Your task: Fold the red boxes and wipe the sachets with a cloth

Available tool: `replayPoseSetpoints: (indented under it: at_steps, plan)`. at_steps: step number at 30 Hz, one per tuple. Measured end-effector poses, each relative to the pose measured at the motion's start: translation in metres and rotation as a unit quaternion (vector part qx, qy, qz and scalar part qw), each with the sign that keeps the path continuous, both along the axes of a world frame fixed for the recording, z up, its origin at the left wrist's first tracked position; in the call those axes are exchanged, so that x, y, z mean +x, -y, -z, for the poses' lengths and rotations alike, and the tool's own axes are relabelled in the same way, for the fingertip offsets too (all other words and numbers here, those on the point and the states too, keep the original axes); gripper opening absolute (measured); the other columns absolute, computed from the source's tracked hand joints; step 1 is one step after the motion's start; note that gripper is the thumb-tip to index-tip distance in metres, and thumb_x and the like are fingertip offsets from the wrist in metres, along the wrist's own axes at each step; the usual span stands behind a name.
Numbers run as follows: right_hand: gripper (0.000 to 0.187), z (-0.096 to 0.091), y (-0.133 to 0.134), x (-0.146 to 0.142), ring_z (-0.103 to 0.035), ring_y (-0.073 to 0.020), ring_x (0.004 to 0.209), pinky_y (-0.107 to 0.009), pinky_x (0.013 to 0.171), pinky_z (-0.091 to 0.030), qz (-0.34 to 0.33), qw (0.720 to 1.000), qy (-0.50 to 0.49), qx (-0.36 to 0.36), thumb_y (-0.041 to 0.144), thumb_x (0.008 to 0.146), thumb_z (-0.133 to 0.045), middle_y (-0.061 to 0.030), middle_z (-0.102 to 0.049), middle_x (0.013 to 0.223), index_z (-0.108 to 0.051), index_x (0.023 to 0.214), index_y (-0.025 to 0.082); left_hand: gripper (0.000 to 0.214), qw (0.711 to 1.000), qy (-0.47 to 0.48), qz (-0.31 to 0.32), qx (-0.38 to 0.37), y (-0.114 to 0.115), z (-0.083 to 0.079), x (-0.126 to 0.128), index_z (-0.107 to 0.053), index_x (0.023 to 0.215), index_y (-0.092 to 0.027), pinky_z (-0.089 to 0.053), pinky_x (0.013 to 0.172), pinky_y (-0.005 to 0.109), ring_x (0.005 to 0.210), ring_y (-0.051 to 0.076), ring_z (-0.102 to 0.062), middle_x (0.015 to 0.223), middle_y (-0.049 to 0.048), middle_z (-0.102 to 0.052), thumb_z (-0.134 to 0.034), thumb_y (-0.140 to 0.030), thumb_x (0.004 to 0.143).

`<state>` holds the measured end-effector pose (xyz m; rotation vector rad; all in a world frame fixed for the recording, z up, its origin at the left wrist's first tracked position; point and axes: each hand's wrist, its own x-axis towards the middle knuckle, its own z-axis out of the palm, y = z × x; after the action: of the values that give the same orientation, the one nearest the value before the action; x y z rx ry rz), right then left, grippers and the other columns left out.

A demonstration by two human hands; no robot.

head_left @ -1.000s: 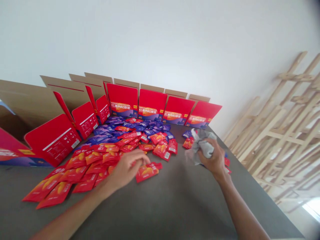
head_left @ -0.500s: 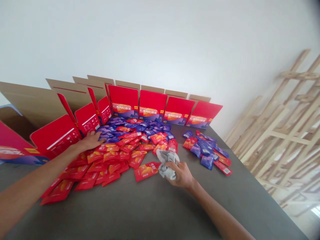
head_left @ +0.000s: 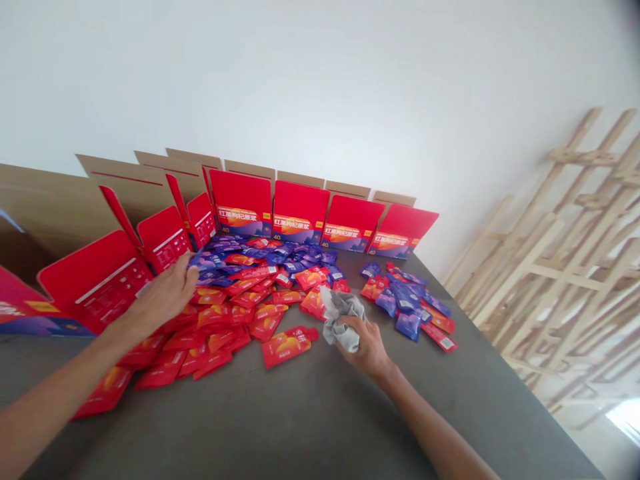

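My right hand (head_left: 367, 348) is closed round a crumpled grey-white cloth (head_left: 345, 317), just above the table. Left of it a single red pouch (head_left: 287, 345) with a spout and orange print lies flat. My left hand (head_left: 173, 287) is at the left side of the pile, its fingers pinched on the edge of a purple pouch (head_left: 203, 260); its fingertips are partly hidden. Below and beside that hand spread many overlapping red pouches (head_left: 215, 317). Purple pouches (head_left: 300, 257) lie mixed with red ones further back.
Open red cartons (head_left: 243, 203) with raised cardboard flaps line the back of the grey table (head_left: 280, 427), and more cartons (head_left: 95, 280) stand along the left. A smaller mixed heap of pouches (head_left: 407, 300) lies to the right. Wooden frames (head_left: 560, 267) lean by the white wall.
My left hand has lifted slightly and drawn left, with a purple pouch at its fingertips. My right hand has moved slightly right with the cloth, away from the single red pouch. The view has shifted slightly.
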<state>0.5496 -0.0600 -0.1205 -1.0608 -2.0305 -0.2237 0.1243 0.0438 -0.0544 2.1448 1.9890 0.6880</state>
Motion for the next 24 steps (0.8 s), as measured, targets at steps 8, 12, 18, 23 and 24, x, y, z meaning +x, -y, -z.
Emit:
replayPoseSetpoints:
  at_steps: [8,12,18,23,24]
  plan:
    - [0.016,0.009,0.012,-0.016,-0.073,-0.0232,0.074,-0.031,0.063,-0.054,0.026,0.998,-0.050,-0.010,0.027,0.088,-0.060,-0.0044,-0.076,0.085,-0.062,0.104,0.028,0.070,0.904,0.310,0.255,-0.145,0.106,0.060,0.150,-0.028,0.163,-0.016,-0.027,0.128,0.045,0.155,0.029,-0.034,0.169,0.0152,-0.033,-0.024,-0.056,0.105]
    - [0.027,0.004,0.020,-0.025,-0.069,-0.0216,0.070,-0.029,0.064,-0.053,-0.018,0.999,-0.026,-0.037,0.023,0.083,-0.063,-0.0040,-0.074,0.084,-0.060,0.109,0.027,0.069,0.871,0.355,0.288,-0.180,0.123,0.084,0.191,-0.033,0.162,-0.016,-0.021,0.130,0.043,0.158,0.026,-0.028,0.166,0.0135,-0.040,-0.029,-0.054,0.104]
    - [0.038,0.005,0.025,-0.037,-0.067,-0.0205,0.070,-0.028,0.062,-0.050,-0.131,0.985,0.065,-0.089,0.029,0.076,-0.071,-0.0042,-0.072,0.088,-0.062,0.112,0.025,0.067,0.850,0.478,0.182,-0.124,0.112,0.084,0.203,-0.040,0.158,-0.019,-0.020,0.131,0.041,0.157,0.024,-0.030,0.156,0.0110,-0.054,-0.031,-0.055,0.102]
    - [0.041,0.011,0.026,-0.039,-0.067,-0.0205,0.069,-0.027,0.060,-0.048,-0.098,0.987,0.092,-0.084,0.023,0.073,-0.073,-0.0031,-0.072,0.087,-0.064,0.112,0.027,0.070,0.840,0.480,0.212,-0.137,0.126,0.093,0.196,-0.038,0.158,-0.017,-0.022,0.129,0.044,0.156,0.028,-0.030,0.156,0.0143,-0.051,-0.029,-0.060,0.103]
    - [0.040,0.010,0.025,-0.037,-0.068,-0.0206,0.071,-0.027,0.060,-0.049,-0.075,0.991,0.070,-0.084,0.021,0.073,-0.072,-0.0033,-0.073,0.088,-0.063,0.112,0.027,0.072,0.840,0.470,0.223,-0.151,0.131,0.096,0.196,-0.037,0.159,-0.017,-0.024,0.128,0.046,0.154,0.030,-0.031,0.154,0.0157,-0.051,-0.030,-0.061,0.103]
